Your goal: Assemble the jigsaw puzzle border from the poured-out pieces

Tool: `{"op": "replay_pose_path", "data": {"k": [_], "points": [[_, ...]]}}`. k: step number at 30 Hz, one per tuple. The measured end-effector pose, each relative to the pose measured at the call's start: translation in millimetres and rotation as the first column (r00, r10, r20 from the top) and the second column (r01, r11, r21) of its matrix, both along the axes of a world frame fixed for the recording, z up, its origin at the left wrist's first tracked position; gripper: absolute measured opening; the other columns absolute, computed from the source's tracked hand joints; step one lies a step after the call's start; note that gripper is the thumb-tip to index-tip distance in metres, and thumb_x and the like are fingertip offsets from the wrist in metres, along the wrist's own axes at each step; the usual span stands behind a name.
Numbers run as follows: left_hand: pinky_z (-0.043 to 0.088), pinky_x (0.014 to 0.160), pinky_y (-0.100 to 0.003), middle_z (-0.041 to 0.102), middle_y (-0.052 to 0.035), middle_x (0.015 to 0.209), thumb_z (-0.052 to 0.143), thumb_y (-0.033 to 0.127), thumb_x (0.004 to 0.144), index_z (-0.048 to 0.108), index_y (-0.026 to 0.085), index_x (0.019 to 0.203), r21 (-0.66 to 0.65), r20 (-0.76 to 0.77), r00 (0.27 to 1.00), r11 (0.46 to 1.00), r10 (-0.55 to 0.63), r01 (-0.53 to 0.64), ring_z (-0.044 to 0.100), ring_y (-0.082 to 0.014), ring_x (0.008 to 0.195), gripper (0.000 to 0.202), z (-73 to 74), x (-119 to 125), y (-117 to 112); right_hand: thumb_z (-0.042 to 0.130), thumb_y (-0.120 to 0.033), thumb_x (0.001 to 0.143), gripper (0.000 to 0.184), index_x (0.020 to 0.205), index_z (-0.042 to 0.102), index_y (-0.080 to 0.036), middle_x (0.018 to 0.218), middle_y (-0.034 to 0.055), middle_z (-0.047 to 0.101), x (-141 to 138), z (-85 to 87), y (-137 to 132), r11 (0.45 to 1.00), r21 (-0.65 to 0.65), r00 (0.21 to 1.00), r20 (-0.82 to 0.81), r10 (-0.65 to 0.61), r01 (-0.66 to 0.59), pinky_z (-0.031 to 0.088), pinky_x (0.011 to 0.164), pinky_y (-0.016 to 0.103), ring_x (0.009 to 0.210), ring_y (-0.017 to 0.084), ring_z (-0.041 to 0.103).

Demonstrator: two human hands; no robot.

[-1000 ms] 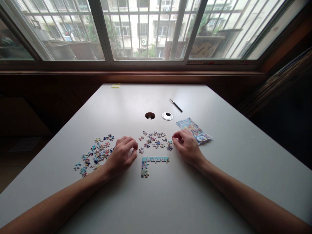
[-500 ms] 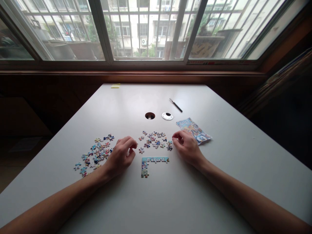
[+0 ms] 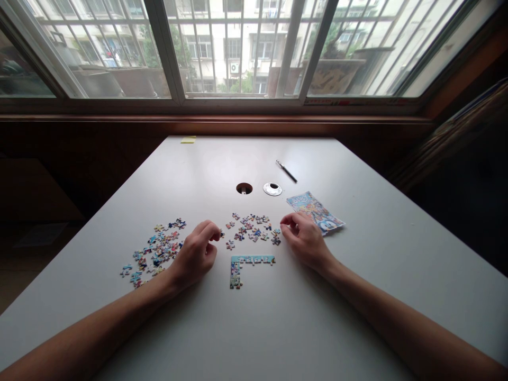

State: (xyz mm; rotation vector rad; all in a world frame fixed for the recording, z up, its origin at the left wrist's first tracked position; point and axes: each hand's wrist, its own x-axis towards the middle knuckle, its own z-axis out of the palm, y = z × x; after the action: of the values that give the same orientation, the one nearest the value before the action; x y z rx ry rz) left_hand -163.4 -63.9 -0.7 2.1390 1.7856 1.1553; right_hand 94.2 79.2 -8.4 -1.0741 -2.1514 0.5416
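Observation:
On the white table lies an L-shaped strip of joined jigsaw pieces (image 3: 235, 270) with a pale blue top edge. Beyond it spreads a cluster of loose jigsaw pieces (image 3: 250, 228). My left hand (image 3: 197, 250) hovers between this cluster and a larger heap of jigsaw pieces (image 3: 159, 251), part of which it hides. Its fingers are curled with the thumb apart, and nothing shows between them. At the cluster's right side, my right hand (image 3: 304, 238) rests with thumb and fingertips drawn together. Whether a piece is in that pinch cannot be made out.
A colourful picture sheet (image 3: 311, 209) lies partly behind my right hand. Farther back are a black pen (image 3: 286, 172), a round silver cap (image 3: 272, 189) and an open cable hole (image 3: 244, 189). A yellow note (image 3: 188, 139) sits at the far edge, below the barred window.
My left hand has shifted slightly left, uncovering a small jigsaw piece beside its fingertips. My right hand stays where it was.

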Motion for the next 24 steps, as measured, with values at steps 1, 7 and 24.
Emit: {"op": "replay_pose_path", "data": {"k": [1,7,24], "points": [[0.038,0.064,-0.025,0.047,-0.0002,0.082,0.038,-0.01,0.064,0.04,0.02,0.082,0.001,0.001,1.0,1.0,-0.001,0.001,0.046,-0.015,0.076,0.035,0.1,0.1,0.1,0.056,-0.024,0.085,0.008,0.08,0.062,-0.02,0.079,0.0035,0.058,0.0,-0.1,0.1,1.0,0.0,1.0,0.0,0.0,0.0,0.042,0.069,0.032,0.069,0.017,0.052],[0.038,0.065,-0.026,0.047,-0.0006,0.083,0.038,-0.008,0.066,0.04,0.02,0.081,-0.004,-0.004,1.0,1.0,-0.002,0.002,0.046,-0.0154,0.076,0.033,1.6,1.6,-0.3,0.056,-0.024,0.085,0.009,0.08,0.062,-0.02,0.08,0.004,0.058,0.0,0.6,-0.2,1.0,-0.002,1.0,0.001,0.004,-0.004,0.042,0.068,0.032,0.069,0.017,0.052],[0.038,0.065,-0.025,0.048,-0.0008,0.083,0.037,-0.009,0.067,0.04,0.02,0.081,-0.015,-0.005,1.0,1.0,0.002,-0.002,0.046,-0.0152,0.076,0.032,1.2,0.7,-0.8,0.056,-0.024,0.085,0.009,0.081,0.062,-0.02,0.08,0.004,0.058,0.0,0.4,0.1,1.0,-0.002,1.0,-0.001,0.007,-0.007,0.042,0.069,0.032,0.07,0.018,0.052]]}}
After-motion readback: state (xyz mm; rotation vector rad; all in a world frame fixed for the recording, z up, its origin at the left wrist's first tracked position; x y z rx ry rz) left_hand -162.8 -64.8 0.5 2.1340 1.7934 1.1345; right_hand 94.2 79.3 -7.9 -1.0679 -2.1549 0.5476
